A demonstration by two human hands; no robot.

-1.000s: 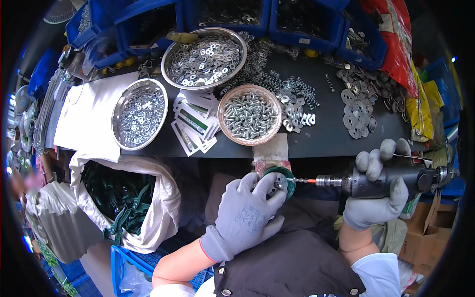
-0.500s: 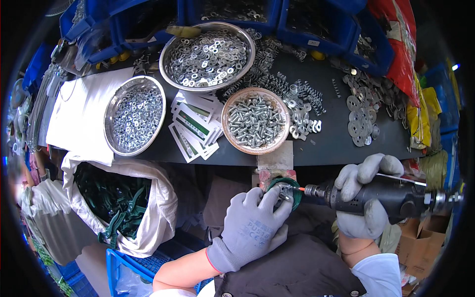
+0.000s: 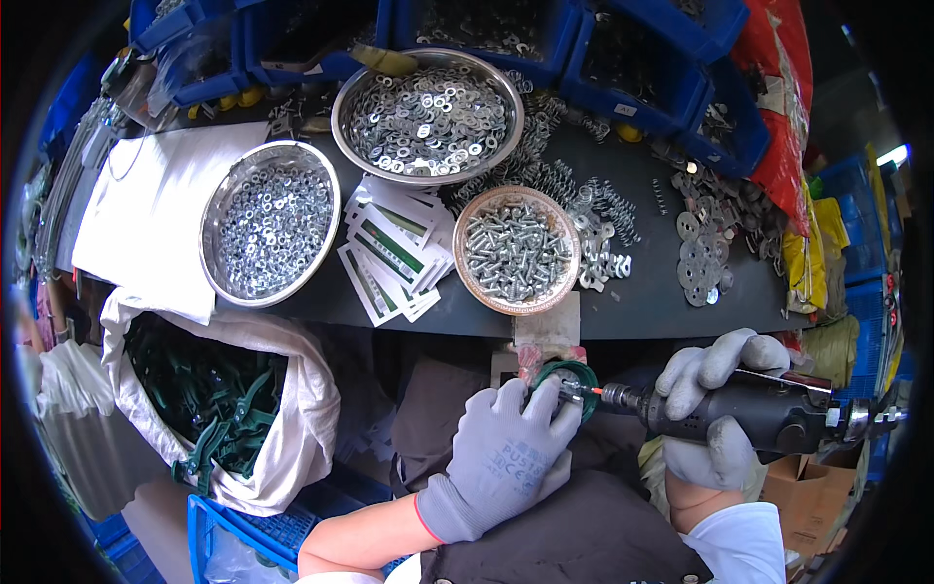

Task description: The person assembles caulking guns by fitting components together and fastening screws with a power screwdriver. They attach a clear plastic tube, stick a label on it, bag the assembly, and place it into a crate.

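Observation:
My left hand [image 3: 506,462], in a grey glove, is closed on a green ring-shaped part [image 3: 587,378] just off the bench's front edge. Small metal fittings show by its fingertips, partly covered by the fingers. My right hand [image 3: 699,372], also gloved, wraps round a black power screwdriver [image 3: 778,409] lying level. Its chuck [image 3: 625,397] points left, and the orange-marked bit [image 3: 594,390] reaches the metal fittings at the green part. Whether the bit is seated on a screw is too small to tell.
On the dark bench stand a bowl of screws [image 3: 516,255], a bowl of nuts [image 3: 274,224] and a larger bowl of washers [image 3: 428,122]. Springs and metal discs [image 3: 702,253] lie loose to the right. A white sack [image 3: 316,389] of green parts sits left; blue bins [image 3: 632,73] line the back.
The whole view has shifted slightly, so the bowls sit a little farther right in it. Both hands keep their holds, and the bit stays against the fittings at the green part.

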